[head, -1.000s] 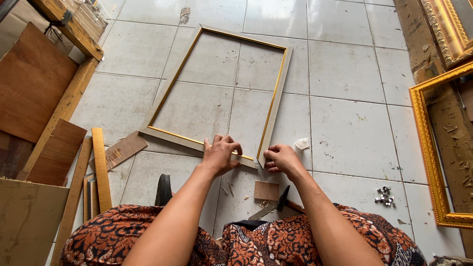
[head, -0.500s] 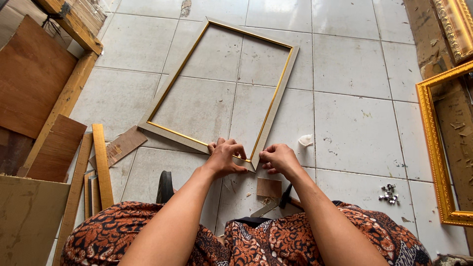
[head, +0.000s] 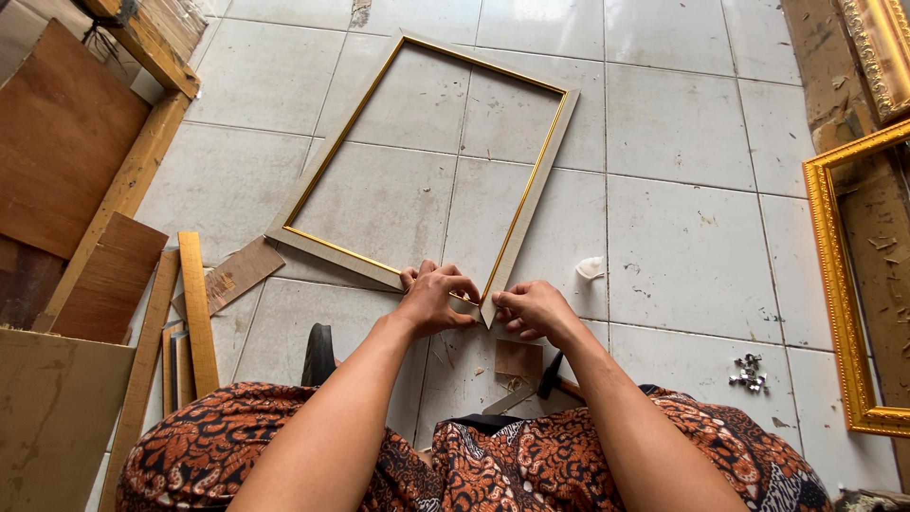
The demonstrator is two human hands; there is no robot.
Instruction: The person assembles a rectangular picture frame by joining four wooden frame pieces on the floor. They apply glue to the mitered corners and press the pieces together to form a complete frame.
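frame corner [head: 485, 305] hidden by hands, perhaps glued

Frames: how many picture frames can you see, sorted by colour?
Grey frame with gold inner edge, near corner pinched by the left hand and right hand: 1
Gold frames, right edge and top right: 2
Total: 3

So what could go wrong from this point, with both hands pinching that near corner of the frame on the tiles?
The left hand and right hand press only the near corner of the frame; the far corners lie unheld on the smooth tiled floor, so the frame may slide or skew. Fingertips sit right at the mitred joint and could get pinched. The small metal pieces and the hammer lie loose near the knees, easy to knock.
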